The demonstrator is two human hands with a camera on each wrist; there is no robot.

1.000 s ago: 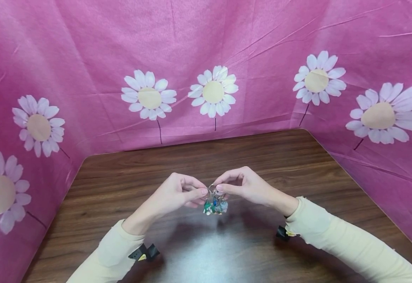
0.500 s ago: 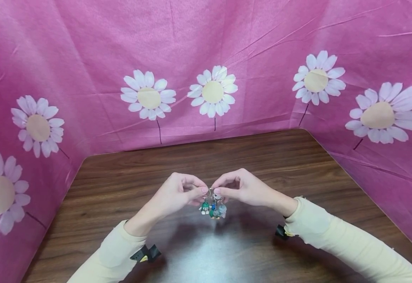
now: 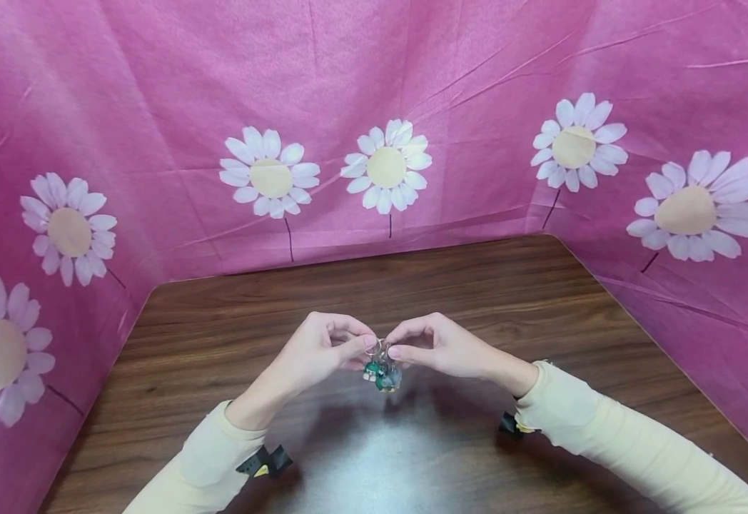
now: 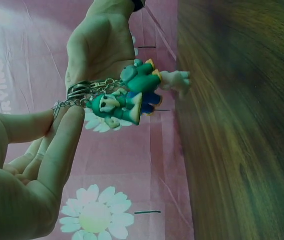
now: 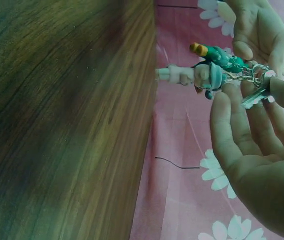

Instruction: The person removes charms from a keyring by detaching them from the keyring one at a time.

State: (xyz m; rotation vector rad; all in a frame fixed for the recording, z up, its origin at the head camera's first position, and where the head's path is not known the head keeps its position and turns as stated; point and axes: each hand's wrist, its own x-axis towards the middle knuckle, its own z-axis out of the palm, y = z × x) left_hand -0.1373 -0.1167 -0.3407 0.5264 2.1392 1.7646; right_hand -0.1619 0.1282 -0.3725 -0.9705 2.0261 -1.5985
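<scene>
Both hands meet above the middle of the brown wooden table (image 3: 412,293) on one keyring (image 3: 379,350). From its metal rings hang several small figure charms (image 3: 382,375), green, blue and pale, on short chains. My left hand (image 3: 329,350) pinches the rings between thumb and forefinger; in the left wrist view the rings (image 4: 84,90) sit at those fingertips with the green charms (image 4: 126,97) beside them. My right hand (image 3: 435,346) pinches the other side; the right wrist view shows the rings and a key (image 5: 256,82) at its fingertips and the charms (image 5: 207,67) hanging towards the table.
A pink cloth with white daisies (image 3: 387,168) walls the table at the back, left and right. Cream sleeves (image 3: 579,421) cover both forearms, each with a black strap at the wrist. Bare wood lies all around the hands.
The hands have drawn slightly closer together and a little lower. The charms have bunched up and swung under the rings.
</scene>
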